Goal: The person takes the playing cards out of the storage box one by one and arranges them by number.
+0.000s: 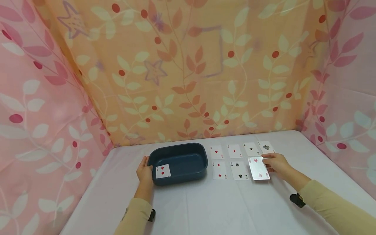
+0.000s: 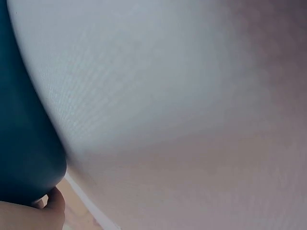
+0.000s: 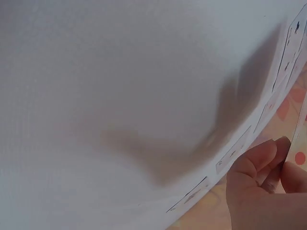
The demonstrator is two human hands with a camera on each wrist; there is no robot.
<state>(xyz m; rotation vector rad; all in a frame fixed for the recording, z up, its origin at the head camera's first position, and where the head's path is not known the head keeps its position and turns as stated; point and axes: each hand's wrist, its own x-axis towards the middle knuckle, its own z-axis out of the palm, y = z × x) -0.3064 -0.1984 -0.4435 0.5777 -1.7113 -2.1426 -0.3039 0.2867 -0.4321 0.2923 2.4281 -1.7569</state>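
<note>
My left hand point(image 1: 145, 174) grips the left end of a dark blue rectangular tray point(image 1: 202, 160), thumb at the rim. In the left wrist view, its fingers point(image 2: 55, 203) curl against the tray's side point(image 2: 29, 134). One playing card with two visible hearts point(image 1: 163, 171) lies inside the tray. My right hand point(image 1: 277, 164) pinches a two of hearts playing card point(image 1: 259, 169) by its right edge, slightly raised and tilted above the table. In the right wrist view, the thumb and fingers point(image 3: 259, 158) hold that card edge-on.
Left of the held card lie a two of clubs point(image 1: 240, 170) and a two of diamonds point(image 1: 219, 169). Behind is a row of aces: hearts point(image 1: 216, 152), diamonds point(image 1: 234, 151), clubs point(image 1: 251, 148), spades point(image 1: 265, 147). Patterned cloth point(image 1: 182, 65) walls the white table point(image 1: 205, 205).
</note>
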